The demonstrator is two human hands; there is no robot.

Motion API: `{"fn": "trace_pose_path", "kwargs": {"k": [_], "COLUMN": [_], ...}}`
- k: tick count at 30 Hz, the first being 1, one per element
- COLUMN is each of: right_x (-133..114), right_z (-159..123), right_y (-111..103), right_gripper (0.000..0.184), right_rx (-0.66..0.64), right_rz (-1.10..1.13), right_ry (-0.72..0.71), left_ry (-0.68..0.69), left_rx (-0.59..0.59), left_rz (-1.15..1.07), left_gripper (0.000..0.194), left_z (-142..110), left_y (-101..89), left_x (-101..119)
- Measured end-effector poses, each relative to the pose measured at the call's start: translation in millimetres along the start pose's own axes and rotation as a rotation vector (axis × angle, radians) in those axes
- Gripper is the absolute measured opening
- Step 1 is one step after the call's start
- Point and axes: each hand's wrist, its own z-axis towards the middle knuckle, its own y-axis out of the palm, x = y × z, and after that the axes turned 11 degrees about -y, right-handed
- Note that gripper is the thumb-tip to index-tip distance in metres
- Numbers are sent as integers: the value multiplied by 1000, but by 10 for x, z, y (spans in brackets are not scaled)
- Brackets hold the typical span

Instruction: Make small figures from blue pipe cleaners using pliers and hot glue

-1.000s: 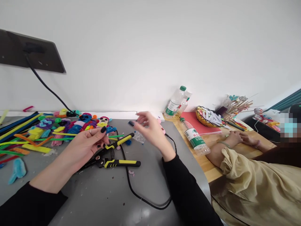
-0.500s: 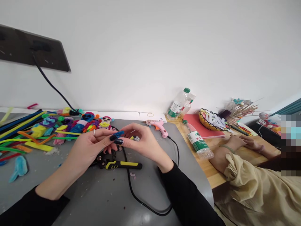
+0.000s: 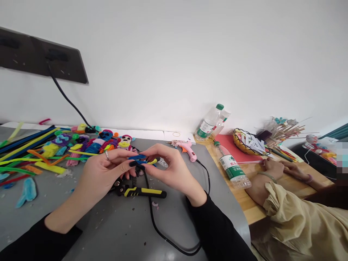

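A small blue fuzzy pipe cleaner piece (image 3: pixel 137 157) is pinched between both sets of fingertips above the grey table. My left hand (image 3: pixel 100 175) grips it from the left, a ring on one finger. From the right, my right hand (image 3: pixel 171 168) closes thumb and fingers on it. The fingers hide part of its shape. Below them lie pliers with yellow and black handles (image 3: pixel 148 192), their other end partly hidden by my left hand. A pink glue gun (image 3: pixel 187 149) rests beyond my right hand.
Loose pipe cleaners (image 3: pixel 27 148) and several fuzzy dolls (image 3: pixel 94 145) spread over the left side. A black cable (image 3: pixel 154 221) loops across the table (image 3: pixel 108 232). Plastic bottles (image 3: pixel 233 168), a basket of paper strips (image 3: pixel 248 141) and another person's arms (image 3: pixel 261 185) are at right.
The blue piece has turned between the fingertips, and the fingers have shifted slightly around it. The whole view has moved a little. The pliers and glue gun stay in place.
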Motion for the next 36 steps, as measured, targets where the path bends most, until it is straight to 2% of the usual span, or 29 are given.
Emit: {"fn": "trace_pose_path", "kwargs": {"k": [5,8,14,22,27,36], "right_x": [66,89,106,100,107,128], "right_z": [-18,-24,-35,-26,-20,-28], "right_y": [3,5,-12,-21,-11,2], "right_gripper": [13,13,11,9,6,7], "right_rx": [2,1,-21,-13,-20,-27], "right_rz": [-1,-55,-148,-293,-386,-443], "right_ry": [-44,-45,-46,-187,-300,-340], "left_ry": [109,200,466,764,840,879], "left_rx": [-28,22,157,149,140,158], "left_rz": [81,149,422,595,591,588], "left_gripper": [14,12,13,8,11,13], "left_z": [-7,-15,4,67,82,95], "left_y": [-33,-33,-62,-156,-148,-132], "left_x": [-50,-67,-55,-128,-134,-145]}}
